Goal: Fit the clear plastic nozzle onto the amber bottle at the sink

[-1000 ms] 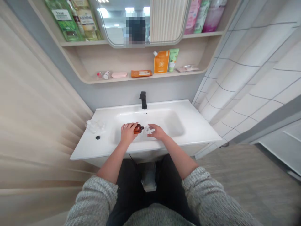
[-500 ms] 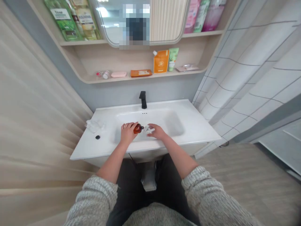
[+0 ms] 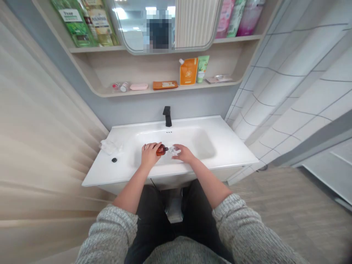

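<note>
While my left hand curls its fingers around an amber bottle lying on its side over the white basin, the fingers of my right hand touch a small clear plastic piece just beside the bottle's dark neck, though I cannot tell whether they grip it. Beyond my fingers stands a black faucet, and to their left a crumpled clear plastic wrap and a black round knob lie on the white surface, while farther beyond the faucet a shelf carries an orange pouch and a green-and-white tube.
</note>
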The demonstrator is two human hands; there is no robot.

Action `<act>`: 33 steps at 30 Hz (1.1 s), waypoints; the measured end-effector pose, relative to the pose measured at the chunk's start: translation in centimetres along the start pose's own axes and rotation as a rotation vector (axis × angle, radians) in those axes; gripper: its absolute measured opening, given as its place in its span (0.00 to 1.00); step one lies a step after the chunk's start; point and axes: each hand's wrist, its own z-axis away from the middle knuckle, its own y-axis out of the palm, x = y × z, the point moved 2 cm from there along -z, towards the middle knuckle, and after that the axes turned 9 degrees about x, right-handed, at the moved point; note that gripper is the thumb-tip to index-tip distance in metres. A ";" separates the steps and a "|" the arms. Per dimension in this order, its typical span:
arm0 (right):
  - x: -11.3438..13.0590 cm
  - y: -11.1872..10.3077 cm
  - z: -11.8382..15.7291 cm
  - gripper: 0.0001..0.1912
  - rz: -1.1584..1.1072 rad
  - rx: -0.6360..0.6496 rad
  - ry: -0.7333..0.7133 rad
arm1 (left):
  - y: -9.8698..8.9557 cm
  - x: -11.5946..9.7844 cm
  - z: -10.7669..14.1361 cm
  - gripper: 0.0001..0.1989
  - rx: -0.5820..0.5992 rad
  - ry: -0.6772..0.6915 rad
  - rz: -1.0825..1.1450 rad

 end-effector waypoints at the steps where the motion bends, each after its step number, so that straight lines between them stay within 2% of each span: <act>1: 0.0 0.0 0.0 0.45 -0.006 0.002 -0.002 | 0.0 0.0 0.0 0.35 -0.004 0.001 -0.005; 33: -0.4 0.2 -0.1 0.45 -0.009 0.004 0.013 | 0.2 0.2 0.0 0.36 -0.020 0.009 -0.023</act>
